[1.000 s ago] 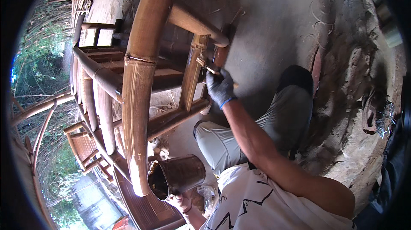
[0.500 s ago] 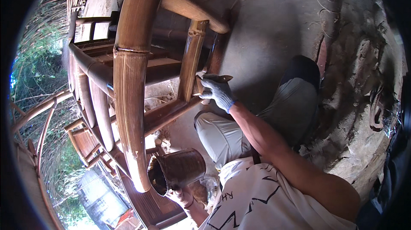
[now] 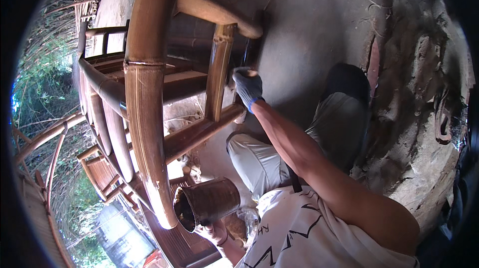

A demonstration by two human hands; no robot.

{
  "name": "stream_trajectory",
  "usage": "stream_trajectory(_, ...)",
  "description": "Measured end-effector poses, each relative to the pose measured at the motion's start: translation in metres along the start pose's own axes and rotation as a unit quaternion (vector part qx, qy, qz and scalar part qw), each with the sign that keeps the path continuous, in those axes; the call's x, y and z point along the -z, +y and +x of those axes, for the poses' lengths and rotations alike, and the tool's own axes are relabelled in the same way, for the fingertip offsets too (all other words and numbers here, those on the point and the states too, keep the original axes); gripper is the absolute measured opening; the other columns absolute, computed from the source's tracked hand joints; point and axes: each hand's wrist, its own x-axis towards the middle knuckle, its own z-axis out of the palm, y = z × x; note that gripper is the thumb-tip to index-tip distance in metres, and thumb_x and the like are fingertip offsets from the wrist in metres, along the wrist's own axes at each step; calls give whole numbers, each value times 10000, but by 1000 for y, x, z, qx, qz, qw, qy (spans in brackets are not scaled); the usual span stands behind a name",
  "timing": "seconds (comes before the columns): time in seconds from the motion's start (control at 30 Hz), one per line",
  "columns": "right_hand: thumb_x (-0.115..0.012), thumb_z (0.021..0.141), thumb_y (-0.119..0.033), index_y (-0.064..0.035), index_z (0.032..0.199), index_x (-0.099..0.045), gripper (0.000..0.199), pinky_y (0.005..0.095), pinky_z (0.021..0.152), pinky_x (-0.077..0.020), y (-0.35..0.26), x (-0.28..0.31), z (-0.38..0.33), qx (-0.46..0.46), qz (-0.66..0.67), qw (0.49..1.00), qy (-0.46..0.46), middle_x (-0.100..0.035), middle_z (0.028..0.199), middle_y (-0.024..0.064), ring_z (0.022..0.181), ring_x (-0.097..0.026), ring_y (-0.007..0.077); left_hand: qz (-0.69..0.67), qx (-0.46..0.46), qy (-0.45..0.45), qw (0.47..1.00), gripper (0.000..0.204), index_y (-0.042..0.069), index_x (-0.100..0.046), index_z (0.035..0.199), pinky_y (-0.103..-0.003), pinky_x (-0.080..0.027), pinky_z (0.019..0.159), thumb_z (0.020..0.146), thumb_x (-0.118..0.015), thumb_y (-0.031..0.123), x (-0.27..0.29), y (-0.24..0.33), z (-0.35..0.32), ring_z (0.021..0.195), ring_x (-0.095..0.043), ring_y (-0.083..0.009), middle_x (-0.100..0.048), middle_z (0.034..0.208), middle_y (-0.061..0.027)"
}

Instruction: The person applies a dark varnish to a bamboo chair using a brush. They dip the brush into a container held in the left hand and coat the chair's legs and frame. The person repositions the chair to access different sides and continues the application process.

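Gloved right hand closed on a brush, touching the upright brown bamboo post to its left; left hand grips dark metal can.

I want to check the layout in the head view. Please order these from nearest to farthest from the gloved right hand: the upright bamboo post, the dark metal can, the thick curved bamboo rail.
1. Upright bamboo post: just left of the gloved right hand.
2. Thick curved bamboo rail: farther left.
3. Dark metal can: far below, at the left hand.
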Motion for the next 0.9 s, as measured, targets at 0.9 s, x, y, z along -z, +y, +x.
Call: stream_trajectory(0.9, -659, 911, -151, -57, 965, -681, 110, 307, 801, -519, 10, 29, -62, 133, -7, 991, 19, -692, 937, 105, 921, -655, 168, -26, 1, -26, 999, 1132, 33, -354, 1436, -377, -451, 996, 567, -927, 478, -6, -5, 8, 1169, -540, -230, -530, 1331, -103)
